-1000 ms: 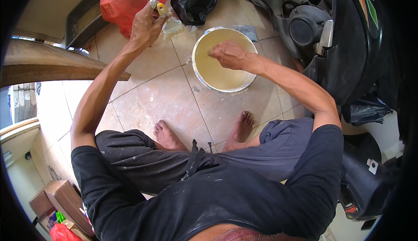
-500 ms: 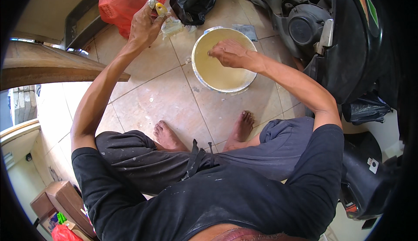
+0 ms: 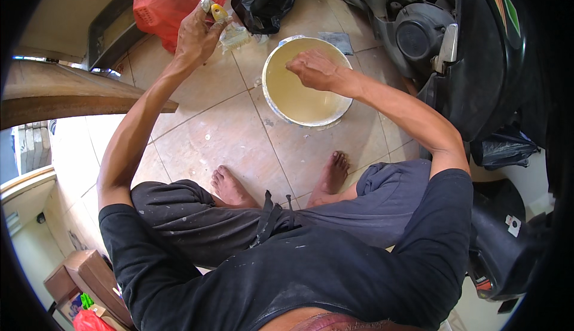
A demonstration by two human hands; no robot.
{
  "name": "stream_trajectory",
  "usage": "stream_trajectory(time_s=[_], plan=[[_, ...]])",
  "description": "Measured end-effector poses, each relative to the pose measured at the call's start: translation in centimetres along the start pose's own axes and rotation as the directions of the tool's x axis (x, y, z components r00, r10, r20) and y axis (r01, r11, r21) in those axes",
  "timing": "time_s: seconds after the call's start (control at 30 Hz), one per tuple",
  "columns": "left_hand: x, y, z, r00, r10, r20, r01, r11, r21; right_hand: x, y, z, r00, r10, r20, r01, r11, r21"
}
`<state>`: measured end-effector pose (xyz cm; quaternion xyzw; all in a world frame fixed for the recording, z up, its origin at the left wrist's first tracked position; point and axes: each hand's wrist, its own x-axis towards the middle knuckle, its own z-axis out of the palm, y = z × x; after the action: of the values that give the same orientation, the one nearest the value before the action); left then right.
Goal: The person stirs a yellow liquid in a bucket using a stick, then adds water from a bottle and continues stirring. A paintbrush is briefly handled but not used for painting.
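Note:
My left hand [image 3: 196,35] is stretched forward, its fingers closed round a paintbrush [image 3: 219,13] by the yellow handle. The brush's pale bristles hang below the hand, above the tiles. At the middle stands a round white bucket [image 3: 268,105], its rim smeared. Cream-yellow liquid [image 3: 308,105] lies inside it. My right hand [image 3: 315,70] is over the bucket's opening with the fingers curled together. Whatever those fingers hold, if anything, is hidden beneath the hand.
A red plastic bag with a basket [image 3: 164,5] and a black bag [image 3: 266,2] lie at the far side. A motorbike [image 3: 418,41] stands close on the right. A wooden edge [image 3: 84,92] juts in from the left. My bare feet [image 3: 232,187] rest on the tiles behind the bucket.
My right hand has turned slightly over the bucket and looks a little more tightly curled. My left hand with the paintbrush has barely shifted.

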<state>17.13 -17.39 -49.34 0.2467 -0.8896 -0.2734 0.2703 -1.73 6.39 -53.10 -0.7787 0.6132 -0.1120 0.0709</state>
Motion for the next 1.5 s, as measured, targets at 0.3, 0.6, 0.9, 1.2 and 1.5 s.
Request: stream_trajectory(time_s=[0.3, 0.6, 0.9, 1.2, 1.5], plan=[[-0.1, -0.2, 0.1, 1.000, -0.014, 0.020, 0.015, 0.999, -0.044, -0.7, 1.0, -1.7, 0.915, 0.100, 0.390, -0.119, 0.993, 0.024], [0.0, -0.3, 0.1, 1.000, 0.028, -0.001, -0.028, 0.999, -0.018, -0.4, 0.3, 0.8, 0.998, -0.012, 0.064, 0.009, 0.999, 0.053], [-0.2, -0.3, 0.1, 1.000, 0.002, 0.013, -0.002, 0.999, -0.045, -1.5, 1.8, -0.1, 0.996, -0.051, -0.071, 0.045, 0.996, -0.077], [-0.2, -0.5, 0.4, 0.999, 0.050, -0.018, -0.051, 0.994, -0.100, -1.1, 0.9, 0.1, 0.983, -0.145, 0.113, 0.114, 0.964, 0.242], [-0.3, 0.3, 0.2, 1.000, 0.004, 0.001, -0.004, 0.990, -0.141, -1.3, 1.6, 1.5, 0.991, -0.044, -0.123, 0.035, 0.997, -0.076]])
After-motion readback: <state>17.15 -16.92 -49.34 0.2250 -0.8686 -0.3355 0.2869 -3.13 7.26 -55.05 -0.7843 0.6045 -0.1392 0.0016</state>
